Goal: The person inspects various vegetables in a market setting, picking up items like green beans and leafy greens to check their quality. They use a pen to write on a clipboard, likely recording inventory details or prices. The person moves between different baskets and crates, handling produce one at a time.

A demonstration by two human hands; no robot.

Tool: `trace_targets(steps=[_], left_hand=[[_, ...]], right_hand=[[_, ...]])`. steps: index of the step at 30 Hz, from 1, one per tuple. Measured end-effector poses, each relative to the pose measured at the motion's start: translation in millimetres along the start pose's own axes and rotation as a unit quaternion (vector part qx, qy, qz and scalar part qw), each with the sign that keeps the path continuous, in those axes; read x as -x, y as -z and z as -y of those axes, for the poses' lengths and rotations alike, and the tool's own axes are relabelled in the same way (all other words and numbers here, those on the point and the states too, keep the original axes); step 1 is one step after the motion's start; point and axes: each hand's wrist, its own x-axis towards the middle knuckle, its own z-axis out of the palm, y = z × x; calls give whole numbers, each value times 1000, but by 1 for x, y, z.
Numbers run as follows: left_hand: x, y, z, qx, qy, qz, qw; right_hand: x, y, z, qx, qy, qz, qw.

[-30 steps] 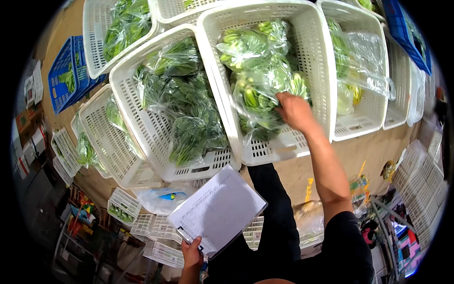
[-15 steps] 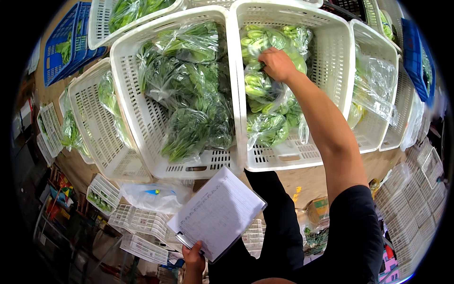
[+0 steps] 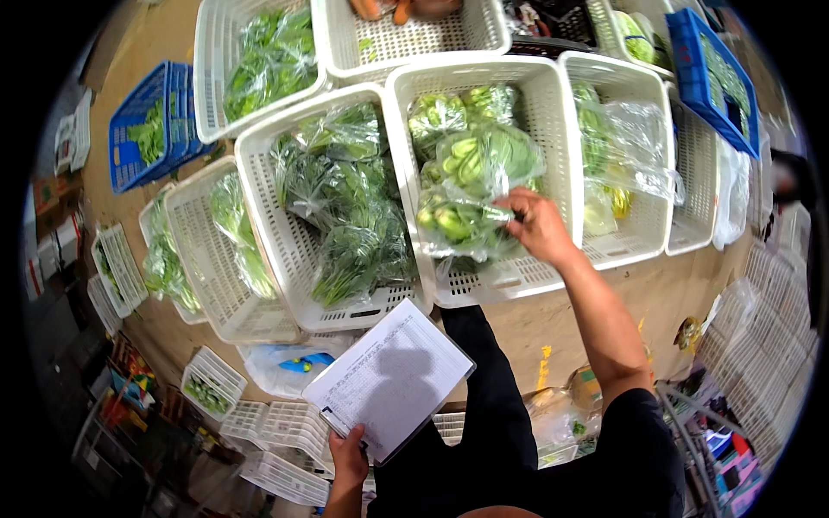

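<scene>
My left hand (image 3: 348,455) is closed on the lower corner of a clipboard (image 3: 393,380) holding a printed sheet, with a shadow across the paper. Over the white crate right of centre, my right hand (image 3: 537,226) pinches the clear plastic of a bag of bok choy (image 3: 490,160). More bagged bok choy (image 3: 456,220) sits against it, close to the fingertips; the plastic overlaps, so where one bag ends is hard to tell. That white crate (image 3: 553,121) holds further bags beneath. Beside it on the left, another white crate (image 3: 259,229) contains bagged dark leafy greens (image 3: 354,207).
More white crates surround these, including one with greens (image 3: 276,60) and one with carrots (image 3: 401,12) at the back. Blue crates (image 3: 142,164) stand far left, and another blue crate (image 3: 712,82) is at the right. Stacked white baskets (image 3: 289,432) lie behind the clipboard's left side.
My right hand has drawn back toward me and gripped bag plastic, and the bok choy bag looks raised. The view has shifted, showing more of the back crates. My left hand keeps the clipboard.
</scene>
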Motion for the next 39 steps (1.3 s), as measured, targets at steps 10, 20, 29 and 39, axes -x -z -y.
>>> trace_targets(steps=[10, 20, 29, 39], left_hand=[[8, 21, -93, -196, -123, 130, 964], [28, -45, -137, -505, -241, 307, 770], [102, -145, 0, -647, -290, 409, 574], [269, -42, 258, -665, -333, 435, 508]], right_hand=[[273, -29, 90, -105, -131, -221, 961], [573, -200, 164, -207, -328, -602, 698], [795, -369, 188, -270, -469, -767, 345], [1036, -543, 154, -247, -577, -778, 39]])
